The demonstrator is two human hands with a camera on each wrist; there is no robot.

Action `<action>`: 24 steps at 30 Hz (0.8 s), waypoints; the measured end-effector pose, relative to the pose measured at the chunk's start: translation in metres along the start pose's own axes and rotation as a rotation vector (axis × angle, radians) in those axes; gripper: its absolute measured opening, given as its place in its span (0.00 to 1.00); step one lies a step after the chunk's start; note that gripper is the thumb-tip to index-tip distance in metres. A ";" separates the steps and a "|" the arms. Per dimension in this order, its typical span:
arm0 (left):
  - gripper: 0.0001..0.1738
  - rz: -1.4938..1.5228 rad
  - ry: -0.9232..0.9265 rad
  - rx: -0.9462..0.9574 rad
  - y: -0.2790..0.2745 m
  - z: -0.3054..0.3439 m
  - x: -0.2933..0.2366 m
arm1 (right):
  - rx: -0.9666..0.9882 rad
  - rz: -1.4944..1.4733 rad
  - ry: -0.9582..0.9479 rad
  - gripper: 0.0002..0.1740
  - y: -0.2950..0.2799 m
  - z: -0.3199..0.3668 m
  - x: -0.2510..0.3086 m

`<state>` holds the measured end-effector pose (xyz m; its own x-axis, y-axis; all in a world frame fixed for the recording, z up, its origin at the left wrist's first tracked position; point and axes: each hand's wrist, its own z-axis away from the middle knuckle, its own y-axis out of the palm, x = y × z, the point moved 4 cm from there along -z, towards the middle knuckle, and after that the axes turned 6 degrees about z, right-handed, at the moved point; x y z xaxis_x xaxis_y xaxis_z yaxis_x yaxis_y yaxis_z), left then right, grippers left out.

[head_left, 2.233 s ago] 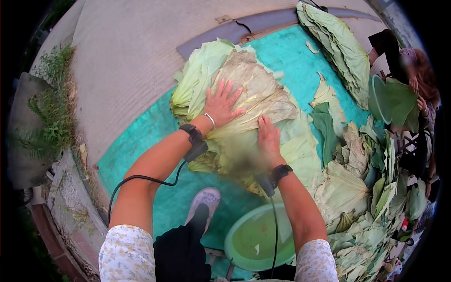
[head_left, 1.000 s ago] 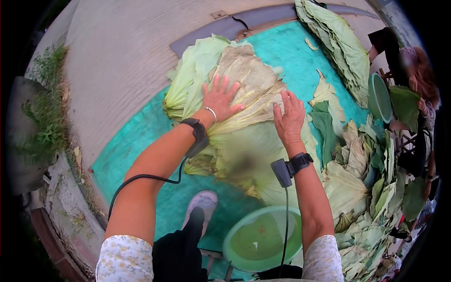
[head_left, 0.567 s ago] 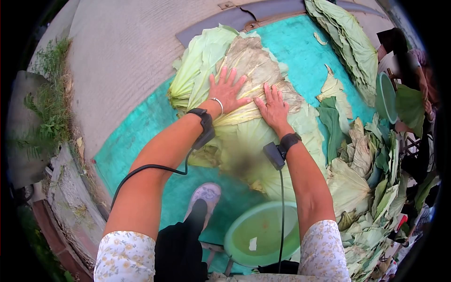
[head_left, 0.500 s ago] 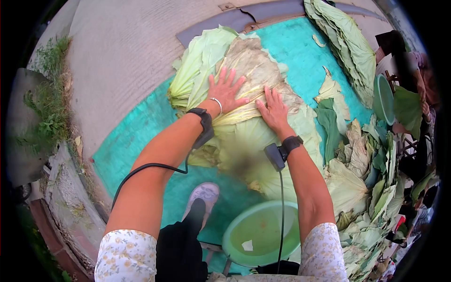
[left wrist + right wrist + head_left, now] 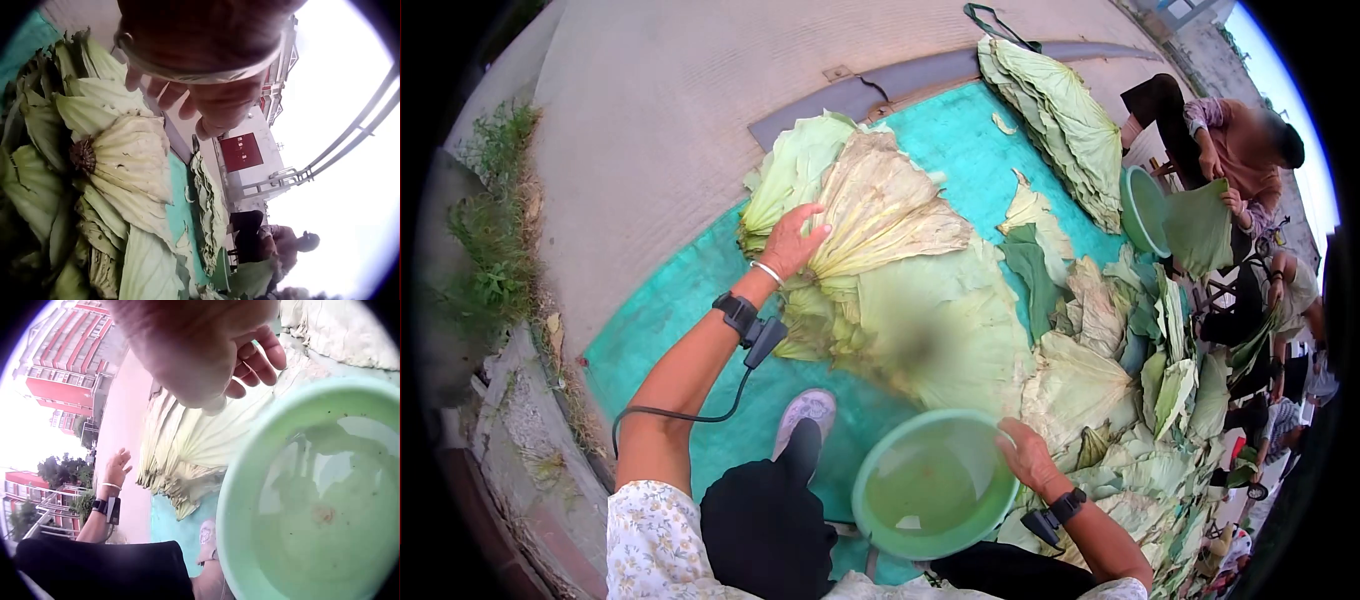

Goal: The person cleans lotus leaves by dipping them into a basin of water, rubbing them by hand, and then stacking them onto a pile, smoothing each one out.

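A pile of large pleated lotus leaves (image 5: 960,300) lies fanned on a teal ground sheet, with a dried brown lotus leaf (image 5: 890,200) on top. My left hand (image 5: 792,243) hovers over the pile's left side, fingers loosely spread and holding nothing; the left wrist view shows it above the leaves. At the right edge of a green basin (image 5: 860,500) of water is my right hand (image 5: 1028,455), its fingers loosely bent. The right wrist view shows this hand (image 5: 206,356) beside the basin's rim with nothing in its fingers.
Loose and torn lotus leaves (image 5: 1080,390) heap up on the right. A folded leaf stack (image 5: 1055,125) lies at the far end of the teal sheet (image 5: 670,290). Another person (image 5: 1235,150) sits at the right by a second basin (image 5: 1145,210). Weeds (image 5: 495,220) border the left.
Both hands have left the brown leaf they were pressing flat. My left hand has lifted back and left; my right hand has swung down and right to the basin. The head view has turned right.
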<state>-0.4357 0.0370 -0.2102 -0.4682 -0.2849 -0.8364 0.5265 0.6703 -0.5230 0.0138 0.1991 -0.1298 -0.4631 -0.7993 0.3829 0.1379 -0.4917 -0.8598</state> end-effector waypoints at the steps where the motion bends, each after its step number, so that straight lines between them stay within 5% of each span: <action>1: 0.22 0.011 -0.044 0.031 0.000 0.031 0.003 | -0.011 -0.012 -0.011 0.17 -0.005 0.012 0.005; 2: 0.20 0.051 -0.153 0.163 0.002 0.062 0.004 | -0.021 -0.026 -0.019 0.16 -0.011 0.024 0.012; 3: 0.18 -0.166 0.014 0.274 0.009 0.091 0.016 | -0.043 -0.065 -0.033 0.14 -0.023 0.032 0.027; 4: 0.17 -0.142 -0.015 0.428 0.008 0.116 0.023 | -0.073 -0.068 -0.035 0.14 -0.030 0.037 0.036; 6: 0.16 -0.038 -0.141 0.485 -0.006 0.144 -0.001 | -0.181 -0.037 -0.105 0.14 -0.042 0.054 0.051; 12: 0.15 -0.139 -0.073 0.436 -0.051 0.151 -0.048 | -0.347 -0.010 -0.225 0.13 -0.080 0.099 0.101; 18: 0.16 -0.197 0.146 0.496 -0.077 0.091 -0.196 | -0.467 -0.047 -0.238 0.13 -0.096 0.156 0.132; 24: 0.17 -0.304 0.501 0.681 -0.021 0.120 -0.355 | -0.697 -0.052 -0.219 0.12 -0.108 0.184 0.127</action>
<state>-0.1955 0.0415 0.0777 -0.8265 0.0554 -0.5601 0.5617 0.0176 -0.8271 0.1007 0.0871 0.0743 -0.2577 -0.8675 0.4254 -0.5027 -0.2556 -0.8258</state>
